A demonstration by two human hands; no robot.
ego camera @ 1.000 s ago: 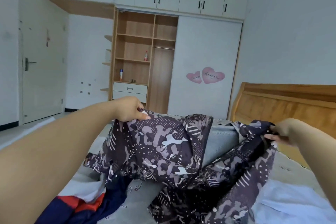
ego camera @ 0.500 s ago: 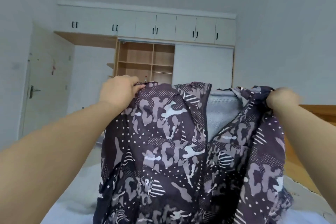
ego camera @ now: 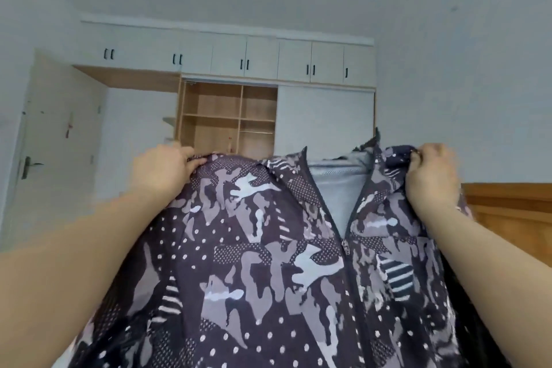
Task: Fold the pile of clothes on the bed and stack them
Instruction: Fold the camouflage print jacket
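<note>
Jacket (ego camera: 263, 263) first: it hangs in front of me, held up at chest height between both hands, its patterned front facing me and the lower part dropping out of the bottom of the view. My left hand (ego camera: 162, 172) grips one shoulder with the fingers curled over the top edge; my right hand (ego camera: 431, 175) pinches the other shoulder, fabric bunched under the fingertips. The zipper (ego camera: 346, 248) is closed from about mid-chest down and open above, showing a pale grey lining (ego camera: 339, 185) at the neck.

I judge it light and thin, with a smooth, rather slick shell. It drapes straight with soft ripples and no stiffness, so it will not hold a crease on its own and may slide when laid over other cloth. The shoulder seams look like the right place to hold: they keep the body square and let the sleeves fall free. A sleeve seems to trail dark behind the right edge, though I cannot make it out clearly.

For the fold I would lower it flat onto the bed, front down, before letting go. The bed itself is hidden behind the cloth; only the wooden headboard (ego camera: 507, 218) shows at right, with the wardrobe (ego camera: 227, 116) on the far wall.
</note>
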